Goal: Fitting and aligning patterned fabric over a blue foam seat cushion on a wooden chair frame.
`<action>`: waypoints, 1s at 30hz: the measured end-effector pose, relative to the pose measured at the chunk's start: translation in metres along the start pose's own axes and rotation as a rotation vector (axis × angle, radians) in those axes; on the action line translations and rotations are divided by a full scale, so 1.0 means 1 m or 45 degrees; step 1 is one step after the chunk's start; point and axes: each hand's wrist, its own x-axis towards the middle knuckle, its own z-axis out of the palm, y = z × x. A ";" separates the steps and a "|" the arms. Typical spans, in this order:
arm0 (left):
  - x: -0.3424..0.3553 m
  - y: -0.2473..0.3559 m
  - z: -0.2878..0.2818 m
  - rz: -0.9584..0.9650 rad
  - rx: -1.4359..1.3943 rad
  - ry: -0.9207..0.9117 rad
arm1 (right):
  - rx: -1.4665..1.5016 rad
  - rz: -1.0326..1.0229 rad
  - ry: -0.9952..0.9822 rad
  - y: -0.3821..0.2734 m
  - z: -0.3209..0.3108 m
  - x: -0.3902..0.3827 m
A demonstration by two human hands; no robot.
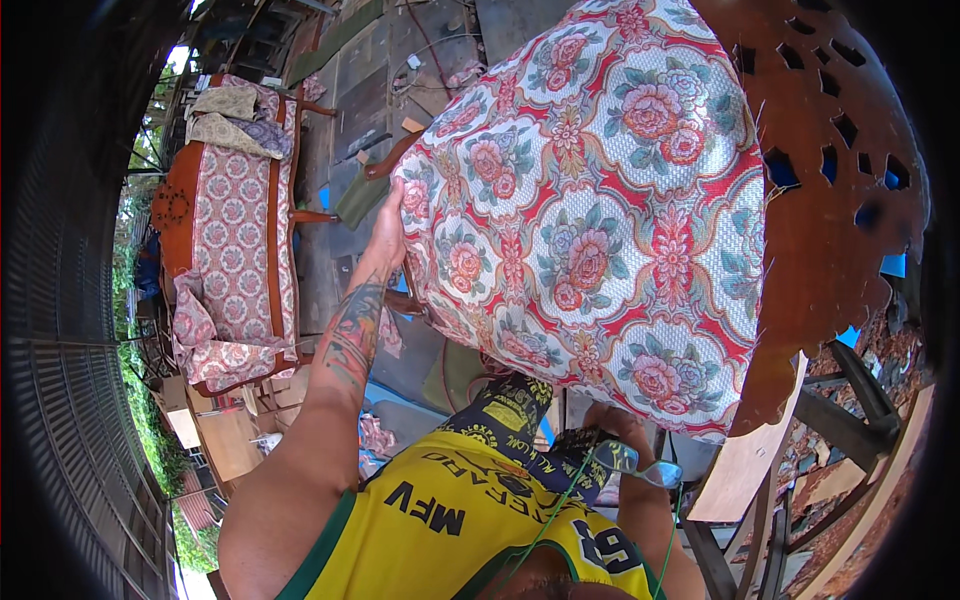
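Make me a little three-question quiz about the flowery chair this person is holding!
1. True or false: the left hand grips the edge of the floral cushion.
2. What stands at the far left? A) a sofa in matching fabric B) a bicycle C) a fridge
3. Fill in: the carved chair back beside the cushion is made of ____.

Key: 1 true. 2 A, the sofa. 3 wood. The right hand sits low under the cushion, its fingers hidden.
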 end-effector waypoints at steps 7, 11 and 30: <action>0.024 -0.010 -0.006 -0.068 0.018 0.013 | -0.085 0.190 -0.049 -0.001 -0.021 -0.016; 0.013 0.000 -0.010 -0.104 0.046 0.083 | 0.561 0.162 0.388 -0.040 -0.070 -0.091; 0.065 0.017 -0.026 -0.307 -0.460 -0.293 | 2.333 0.235 1.383 -0.229 -0.213 -0.216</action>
